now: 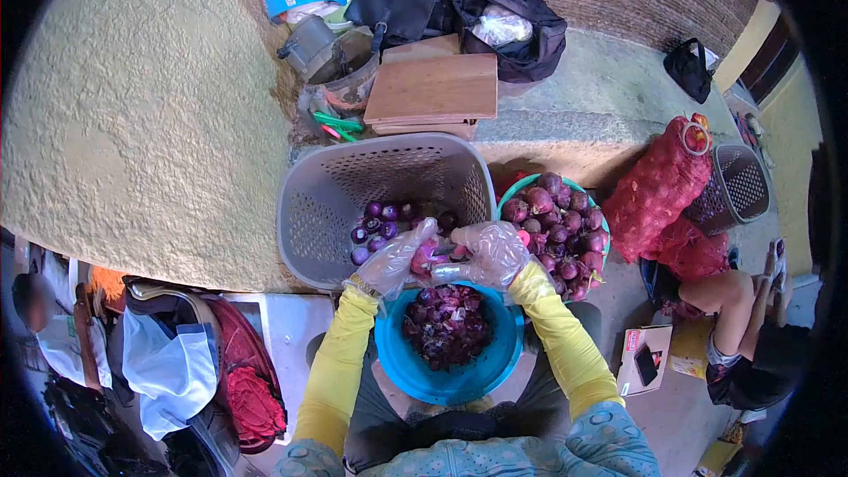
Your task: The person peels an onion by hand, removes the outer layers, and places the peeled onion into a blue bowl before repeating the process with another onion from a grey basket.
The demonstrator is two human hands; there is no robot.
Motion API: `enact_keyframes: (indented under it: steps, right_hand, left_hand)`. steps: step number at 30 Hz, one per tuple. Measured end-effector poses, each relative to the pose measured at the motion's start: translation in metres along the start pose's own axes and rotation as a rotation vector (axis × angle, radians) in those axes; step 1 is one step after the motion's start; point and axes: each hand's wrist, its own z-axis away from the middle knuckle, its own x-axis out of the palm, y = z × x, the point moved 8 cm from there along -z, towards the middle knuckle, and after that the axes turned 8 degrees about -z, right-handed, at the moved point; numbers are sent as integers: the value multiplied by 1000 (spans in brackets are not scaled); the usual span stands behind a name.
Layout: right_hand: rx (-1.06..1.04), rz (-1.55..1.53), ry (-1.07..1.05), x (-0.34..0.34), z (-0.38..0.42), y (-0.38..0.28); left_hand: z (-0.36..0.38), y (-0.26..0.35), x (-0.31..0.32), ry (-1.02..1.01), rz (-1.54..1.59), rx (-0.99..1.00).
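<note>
My left hand (389, 263), in a clear plastic glove, is closed around a red onion (427, 256) above the blue basin's near side. Close beside it, my right hand (491, 252), gloved the same way, has its fingers curled in at the onion; what it grips is mostly hidden, though a pink tip shows by its outer edge. Below both hands, the blue basin (389, 362) holds dark onion skins (446, 327). Peeled purple onions (373, 228) lie in the grey perforated basket (309, 203) beyond my left hand. Unpeeled onions (556, 221) fill a green basin (602, 212) at the right.
A red mesh sack (654, 185) stands right of the green basin, near another basket (742, 181). Wooden boards (433, 88) and black bags (397, 9) rest on the ledge. Another person's bent leg (724, 296) and a cardboard box (640, 344) are at the right.
</note>
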Motion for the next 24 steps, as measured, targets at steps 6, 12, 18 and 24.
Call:
enact_keyframes:
  steps: [6,12,18,24]
  right_hand:
    - [-34,-4,19,0,2,0]
    - [-41,28,-56,1,4,-3]
    - [-69,-16,-65,9,4,4]
    - [-57,-72,-117,12,4,2]
  left_hand:
    - [-11,-9,-3,-65,21,17]
    - [-9,-10,-6,-22,-40,9]
    - [-15,-11,-11,-63,-137,59]
    - [-10,-4,-4,-51,-7,80]
